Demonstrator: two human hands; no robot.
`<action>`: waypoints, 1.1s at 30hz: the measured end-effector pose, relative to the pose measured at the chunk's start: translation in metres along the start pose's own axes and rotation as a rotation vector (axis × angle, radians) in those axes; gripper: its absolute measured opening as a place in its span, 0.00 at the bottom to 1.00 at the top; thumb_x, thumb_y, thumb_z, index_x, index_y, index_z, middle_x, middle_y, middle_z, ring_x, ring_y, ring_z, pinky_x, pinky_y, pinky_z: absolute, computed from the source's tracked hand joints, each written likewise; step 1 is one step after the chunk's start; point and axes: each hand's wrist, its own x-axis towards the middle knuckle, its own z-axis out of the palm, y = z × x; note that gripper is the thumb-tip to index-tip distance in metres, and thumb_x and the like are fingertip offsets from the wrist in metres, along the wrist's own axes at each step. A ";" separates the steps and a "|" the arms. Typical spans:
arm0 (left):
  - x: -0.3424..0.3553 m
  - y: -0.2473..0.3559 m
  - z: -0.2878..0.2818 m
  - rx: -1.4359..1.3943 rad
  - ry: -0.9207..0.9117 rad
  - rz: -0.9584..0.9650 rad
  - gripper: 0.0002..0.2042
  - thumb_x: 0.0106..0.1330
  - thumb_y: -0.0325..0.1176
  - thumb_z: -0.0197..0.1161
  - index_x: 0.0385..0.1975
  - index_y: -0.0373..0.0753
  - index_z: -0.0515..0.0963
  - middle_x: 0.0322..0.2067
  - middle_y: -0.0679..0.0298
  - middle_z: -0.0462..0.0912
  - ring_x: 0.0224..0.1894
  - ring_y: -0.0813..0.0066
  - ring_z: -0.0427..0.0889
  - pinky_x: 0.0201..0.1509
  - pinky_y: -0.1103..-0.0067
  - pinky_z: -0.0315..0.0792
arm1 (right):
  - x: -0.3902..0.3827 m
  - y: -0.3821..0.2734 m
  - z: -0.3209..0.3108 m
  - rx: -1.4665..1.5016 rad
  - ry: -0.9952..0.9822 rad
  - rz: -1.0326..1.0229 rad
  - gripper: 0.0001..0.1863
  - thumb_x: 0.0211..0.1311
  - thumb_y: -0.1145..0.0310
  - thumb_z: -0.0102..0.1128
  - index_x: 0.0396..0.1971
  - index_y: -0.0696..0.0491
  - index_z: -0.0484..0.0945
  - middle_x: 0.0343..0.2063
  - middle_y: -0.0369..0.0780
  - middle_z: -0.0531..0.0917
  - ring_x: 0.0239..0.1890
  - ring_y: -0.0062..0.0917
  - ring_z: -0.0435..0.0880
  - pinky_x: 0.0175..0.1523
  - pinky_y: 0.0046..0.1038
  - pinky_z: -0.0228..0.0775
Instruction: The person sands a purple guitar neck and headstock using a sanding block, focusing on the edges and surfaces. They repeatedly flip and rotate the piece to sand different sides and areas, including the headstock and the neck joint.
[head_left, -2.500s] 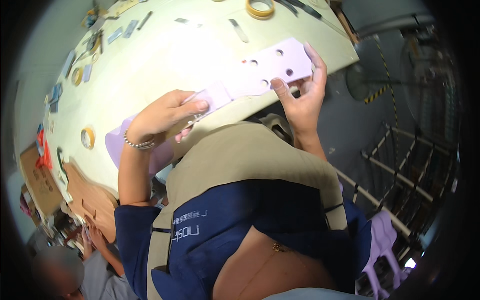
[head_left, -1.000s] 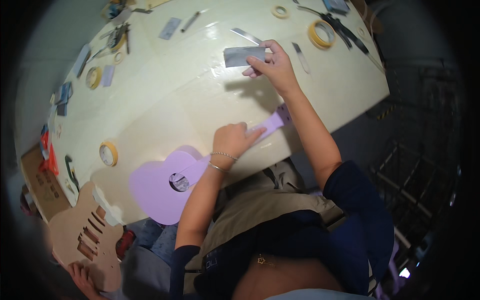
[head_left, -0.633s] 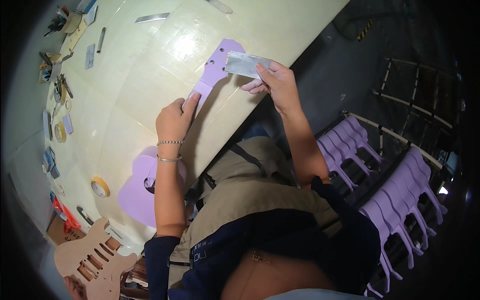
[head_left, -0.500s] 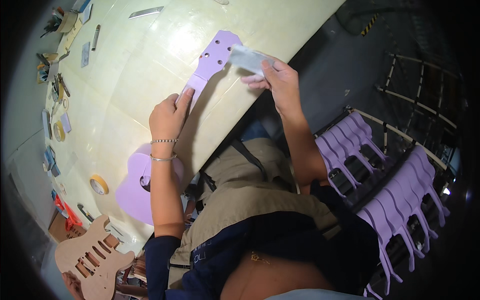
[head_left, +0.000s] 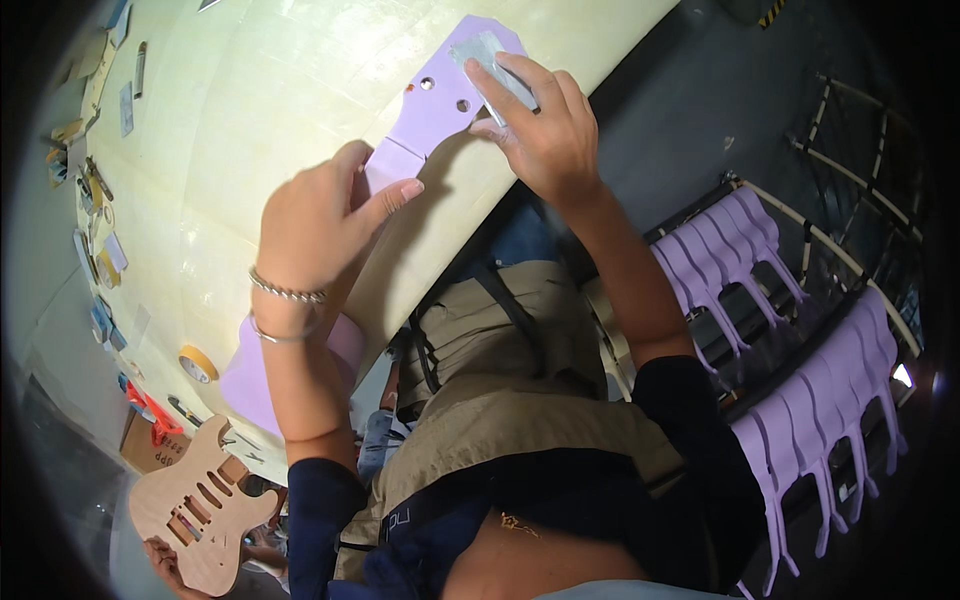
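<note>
A light purple ukulele (head_left: pixel 420 120) lies slantwise over the pale table, its headstock pierced with round holes. My left hand (head_left: pixel 315 225) is closed around the neck just below the headstock, the thumb across it. In my right hand (head_left: pixel 550 130) is a grey sanding sheet (head_left: pixel 468 50), pressed flat against the headstock face and covering some of its holes. Under my left forearm, the ukulele's rounded body (head_left: pixel 250 385) is partly hidden.
A yellow tape roll (head_left: pixel 198 365) and small tools line the left side of the pale table (head_left: pixel 250 120). At lower left, another person's hand (head_left: pixel 160 560) touches a bare wooden guitar body (head_left: pixel 200 500). Several purple pieces (head_left: pixel 815 400) hang on a rack at right.
My right hand has brought the sanding sheet from beside the headstock onto its face. The ukulele and my left hand have shifted up in view, and my left thumb now lies across the neck.
</note>
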 end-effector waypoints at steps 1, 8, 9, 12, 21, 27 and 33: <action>0.009 0.000 -0.007 -0.020 -0.099 -0.022 0.24 0.58 0.54 0.67 0.35 0.34 0.77 0.18 0.60 0.76 0.21 0.72 0.72 0.29 0.77 0.67 | 0.000 0.005 0.004 0.018 0.030 -0.014 0.27 0.46 0.63 0.70 0.51 0.47 0.80 0.53 0.35 0.77 0.37 0.29 0.72 0.44 0.28 0.69; 0.032 -0.032 0.003 -0.720 -0.460 -0.040 0.24 0.58 0.39 0.72 0.49 0.30 0.76 0.35 0.69 0.80 0.36 0.83 0.74 0.43 0.82 0.71 | -0.015 -0.020 0.001 0.253 -0.141 0.093 0.20 0.57 0.67 0.61 0.52 0.46 0.80 0.59 0.29 0.76 0.41 0.28 0.71 0.51 0.28 0.64; 0.034 -0.033 0.003 -0.721 -0.473 -0.031 0.24 0.57 0.38 0.72 0.50 0.30 0.75 0.36 0.69 0.79 0.36 0.83 0.74 0.43 0.82 0.71 | -0.013 -0.013 0.000 0.227 -0.155 0.058 0.20 0.58 0.66 0.61 0.52 0.46 0.80 0.59 0.28 0.76 0.41 0.28 0.71 0.51 0.27 0.64; 0.038 -0.033 0.000 -0.745 -0.522 -0.026 0.26 0.56 0.36 0.74 0.51 0.30 0.74 0.36 0.69 0.79 0.38 0.83 0.74 0.45 0.82 0.71 | -0.007 0.005 0.002 0.140 -0.128 0.138 0.20 0.57 0.67 0.61 0.52 0.46 0.81 0.59 0.29 0.76 0.38 0.28 0.69 0.48 0.27 0.64; 0.041 -0.031 -0.002 -0.792 -0.504 -0.013 0.26 0.53 0.36 0.76 0.47 0.27 0.75 0.35 0.66 0.82 0.37 0.82 0.78 0.44 0.81 0.75 | -0.001 -0.006 0.005 0.120 -0.068 0.187 0.24 0.49 0.65 0.68 0.51 0.47 0.82 0.58 0.30 0.78 0.33 0.24 0.66 0.43 0.23 0.64; 0.040 -0.030 -0.004 -0.787 -0.511 -0.004 0.26 0.53 0.35 0.76 0.47 0.28 0.75 0.35 0.66 0.82 0.38 0.82 0.78 0.45 0.81 0.75 | -0.004 -0.002 0.007 0.199 -0.032 0.084 0.19 0.51 0.66 0.67 0.46 0.51 0.83 0.56 0.29 0.79 0.32 0.24 0.67 0.41 0.26 0.64; 0.042 -0.033 -0.002 -0.802 -0.507 -0.015 0.26 0.52 0.35 0.77 0.47 0.29 0.75 0.35 0.66 0.81 0.38 0.81 0.78 0.45 0.81 0.74 | -0.014 -0.024 0.004 0.279 -0.032 0.040 0.17 0.54 0.69 0.64 0.45 0.53 0.82 0.56 0.30 0.79 0.30 0.26 0.67 0.39 0.26 0.63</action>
